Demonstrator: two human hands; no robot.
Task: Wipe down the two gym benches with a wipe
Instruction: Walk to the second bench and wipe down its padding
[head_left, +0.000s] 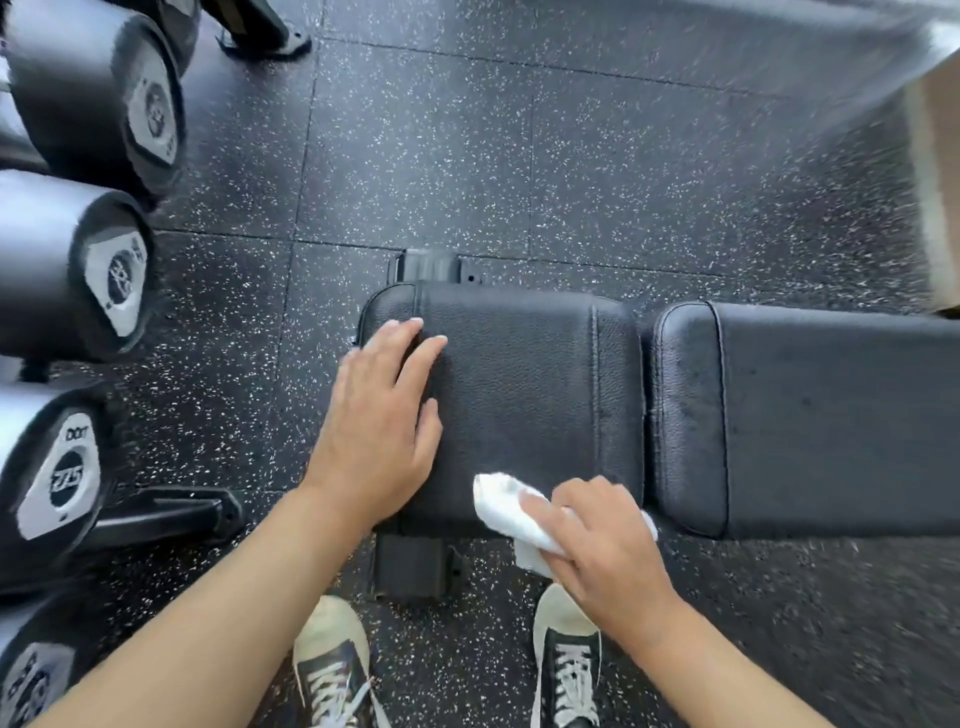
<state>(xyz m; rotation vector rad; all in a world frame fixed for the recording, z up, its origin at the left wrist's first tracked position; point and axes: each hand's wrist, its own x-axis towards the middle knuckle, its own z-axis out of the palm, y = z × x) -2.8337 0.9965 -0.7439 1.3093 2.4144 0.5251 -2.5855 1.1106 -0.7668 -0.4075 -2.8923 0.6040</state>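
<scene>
Bright even light w/ soft shadows, glare streak across floor (597, 171) at top right, motion blur toward right edge and corners, wide-angle bending at edges, dumbbells (78, 270) at left smeared w/ sheen, bench (530, 374) centre sharp

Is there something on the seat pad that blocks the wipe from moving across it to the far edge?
Nothing lies straight ahead of the wipe, which the right hand holds at the near edge of the seat pad. Only the left hand rests flat on the pad's left end, covering that part.
</scene>
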